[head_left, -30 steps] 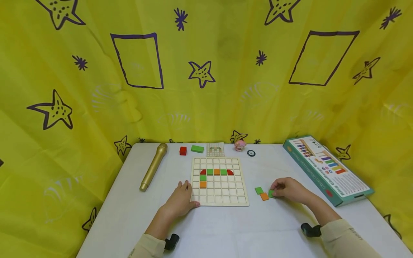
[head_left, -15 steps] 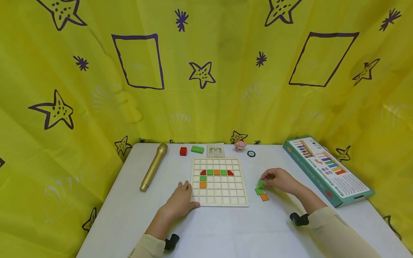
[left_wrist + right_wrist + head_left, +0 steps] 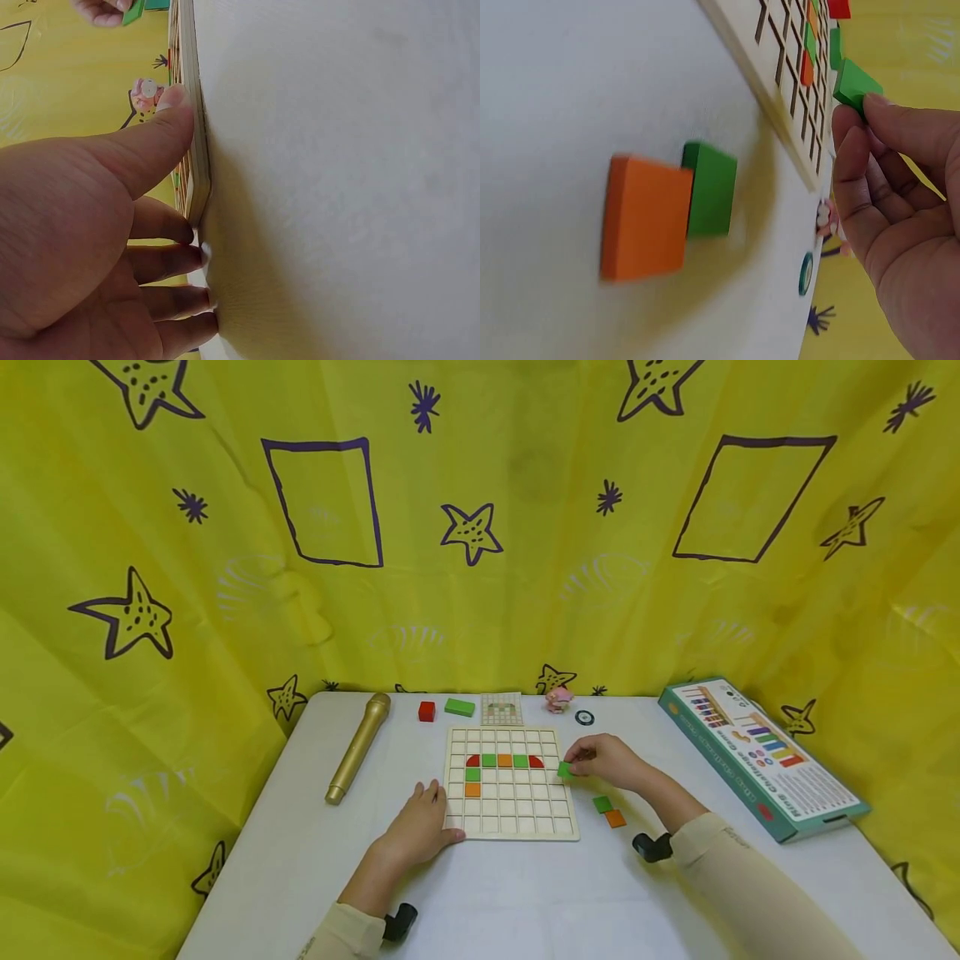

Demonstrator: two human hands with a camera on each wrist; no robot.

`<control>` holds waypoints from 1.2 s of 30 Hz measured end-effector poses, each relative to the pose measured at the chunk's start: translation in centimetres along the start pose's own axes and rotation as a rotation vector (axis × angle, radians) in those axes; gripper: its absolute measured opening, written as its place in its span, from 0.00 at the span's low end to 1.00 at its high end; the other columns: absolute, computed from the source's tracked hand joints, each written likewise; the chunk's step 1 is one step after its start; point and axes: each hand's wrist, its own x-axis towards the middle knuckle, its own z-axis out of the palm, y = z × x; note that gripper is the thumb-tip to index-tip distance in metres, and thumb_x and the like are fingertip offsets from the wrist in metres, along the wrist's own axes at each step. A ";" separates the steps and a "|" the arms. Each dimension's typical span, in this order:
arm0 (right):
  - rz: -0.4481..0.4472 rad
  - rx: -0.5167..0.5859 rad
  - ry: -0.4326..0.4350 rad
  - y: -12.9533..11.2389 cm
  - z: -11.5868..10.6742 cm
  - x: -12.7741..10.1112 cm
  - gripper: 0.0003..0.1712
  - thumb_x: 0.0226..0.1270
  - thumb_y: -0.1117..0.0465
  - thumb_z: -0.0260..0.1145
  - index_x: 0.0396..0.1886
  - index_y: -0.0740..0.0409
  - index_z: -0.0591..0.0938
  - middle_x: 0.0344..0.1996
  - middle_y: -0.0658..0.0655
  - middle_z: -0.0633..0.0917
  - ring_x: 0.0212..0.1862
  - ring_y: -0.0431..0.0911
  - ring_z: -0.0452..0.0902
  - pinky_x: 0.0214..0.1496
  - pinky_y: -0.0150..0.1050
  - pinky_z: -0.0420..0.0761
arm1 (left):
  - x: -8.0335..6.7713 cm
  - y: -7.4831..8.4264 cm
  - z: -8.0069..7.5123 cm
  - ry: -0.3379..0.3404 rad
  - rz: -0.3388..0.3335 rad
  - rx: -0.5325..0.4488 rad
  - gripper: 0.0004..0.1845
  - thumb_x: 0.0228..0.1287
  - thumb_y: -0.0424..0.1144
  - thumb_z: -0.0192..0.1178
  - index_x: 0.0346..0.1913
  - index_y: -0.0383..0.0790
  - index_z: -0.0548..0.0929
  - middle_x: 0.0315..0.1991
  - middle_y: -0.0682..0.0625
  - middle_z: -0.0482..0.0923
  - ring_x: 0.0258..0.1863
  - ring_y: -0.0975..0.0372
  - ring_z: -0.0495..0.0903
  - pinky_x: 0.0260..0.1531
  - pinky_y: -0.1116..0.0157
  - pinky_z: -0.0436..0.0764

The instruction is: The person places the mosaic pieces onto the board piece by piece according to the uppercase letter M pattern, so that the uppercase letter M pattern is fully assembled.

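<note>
Evidently light, stiff and smooth, the green tile (image 3: 565, 769) is pinched by its edges at the right hand's (image 3: 606, 761) fingertips, just over the board's (image 3: 512, 814) right rim, while the flat left hand (image 3: 415, 829) steadies the near corner.

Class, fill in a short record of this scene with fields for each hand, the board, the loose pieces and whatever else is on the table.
Right hand: pinches a green tile at the grid board's right edge
Left hand: rests on the table against the grid board, at its near left corner
Board: red, green and orange pieces set in its cells
Loose pieces: green square, orange square
Elsewhere: gold microphone, game box
</note>
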 end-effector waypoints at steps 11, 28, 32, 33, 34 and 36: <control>-0.065 0.004 -0.030 -2.2 2.1 2.3 0.03 0.66 0.68 0.71 0.38 0.59 0.87 0.34 0.50 0.85 0.38 0.46 0.75 0.44 0.39 0.78 | 0.0 0.0 0.0 0.000 0.003 0.013 0.46 0.62 0.55 0.68 0.70 0.21 0.66 0.73 0.29 0.61 0.73 0.35 0.56 0.69 0.45 0.64; -0.145 -0.057 -0.086 -4.2 5.0 5.2 0.02 0.66 0.65 0.72 0.34 0.58 0.86 0.31 0.48 0.84 0.38 0.44 0.75 0.44 0.40 0.76 | 0.0 0.0 0.0 -0.001 -0.007 0.005 0.47 0.62 0.55 0.68 0.70 0.21 0.66 0.73 0.30 0.61 0.74 0.35 0.55 0.69 0.45 0.64; -0.142 -0.053 -0.097 -4.3 5.6 5.6 0.02 0.66 0.65 0.71 0.34 0.60 0.86 0.31 0.47 0.84 0.38 0.44 0.74 0.45 0.40 0.76 | 0.0 -0.1 0.0 -0.002 -0.014 0.007 0.47 0.62 0.55 0.68 0.70 0.22 0.66 0.73 0.30 0.61 0.74 0.36 0.55 0.69 0.45 0.64; -0.146 -0.054 -0.100 -4.4 5.7 5.7 0.02 0.66 0.65 0.71 0.34 0.61 0.86 0.30 0.48 0.84 0.38 0.44 0.74 0.45 0.40 0.76 | 0.0 -0.1 0.0 -0.002 -0.015 0.009 0.47 0.62 0.56 0.68 0.70 0.22 0.66 0.73 0.30 0.61 0.74 0.36 0.55 0.69 0.45 0.64; -0.144 -0.059 -0.102 -4.4 5.8 5.8 0.03 0.66 0.65 0.71 0.34 0.61 0.86 0.30 0.48 0.84 0.38 0.44 0.74 0.45 0.40 0.76 | 0.0 0.0 0.0 -0.004 -0.016 0.008 0.47 0.62 0.56 0.68 0.70 0.22 0.66 0.73 0.30 0.61 0.74 0.36 0.55 0.69 0.46 0.64; -0.141 -0.071 -0.105 -4.5 6.0 5.9 0.03 0.66 0.66 0.71 0.34 0.61 0.86 0.29 0.47 0.84 0.37 0.44 0.74 0.43 0.40 0.76 | 0.0 0.1 -0.1 -0.006 -0.021 0.004 0.47 0.62 0.56 0.68 0.71 0.22 0.66 0.73 0.31 0.60 0.74 0.36 0.55 0.69 0.46 0.64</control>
